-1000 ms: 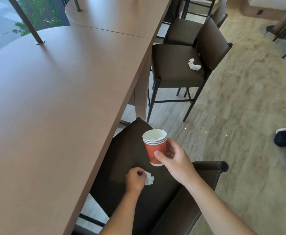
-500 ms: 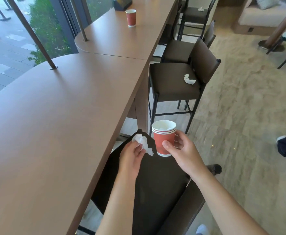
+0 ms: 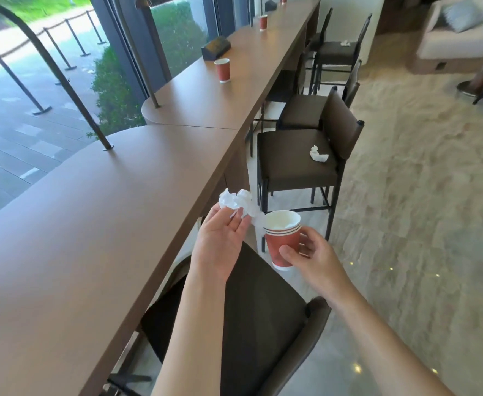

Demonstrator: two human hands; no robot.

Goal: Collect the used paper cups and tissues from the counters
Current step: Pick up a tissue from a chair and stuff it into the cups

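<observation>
Tissue (image 3: 236, 202) pinched by left hand (image 3: 221, 241) beside stacked cups (image 3: 282, 241)

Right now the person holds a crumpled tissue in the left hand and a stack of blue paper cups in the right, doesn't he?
Not quite: the stack of paper cups is red, not blue, as the head view shows. The rest holds: the left hand holds the crumpled tissue and the right hand grips the stack.

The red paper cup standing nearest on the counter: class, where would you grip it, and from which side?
Grip the cup around its side wall, about midway up, reaching in from the chair side of the counter. It stands upright with its mouth open, apart from the dark box behind it, so the round tapered wall is free for fingers and thumb to wrap.
</observation>
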